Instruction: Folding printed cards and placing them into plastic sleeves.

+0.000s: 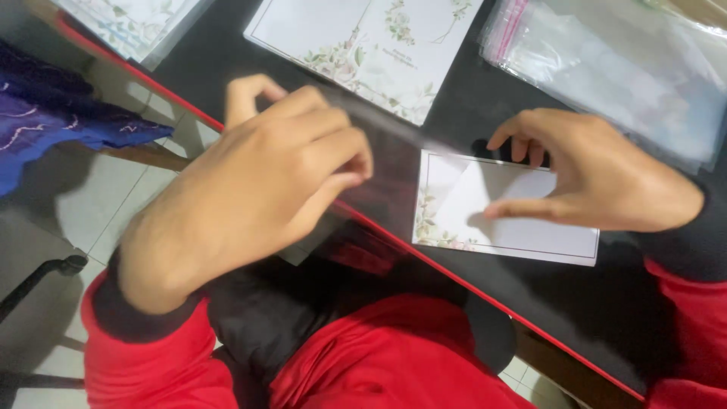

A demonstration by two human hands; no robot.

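My left hand (265, 182) is raised near the table's red edge, fingers pinched on the open end of a clear plastic sleeve (386, 163) that stretches toward the card. My right hand (598, 178) rests on a white card with a floral corner print (500, 220), thumb pressing its top face and fingers curled over its far edge. The card lies flat on the black table (575, 303), partly inside the sleeve as far as I can tell. Both arms wear red sleeves with dark cuffs.
A larger floral-printed card (363, 42) lies at the back middle. A stack of clear plastic bags (606, 68) sits at the back right. More printed sheets (129, 23) lie at the back left. A blue cloth (53, 113) hangs beside the table, over a tiled floor.
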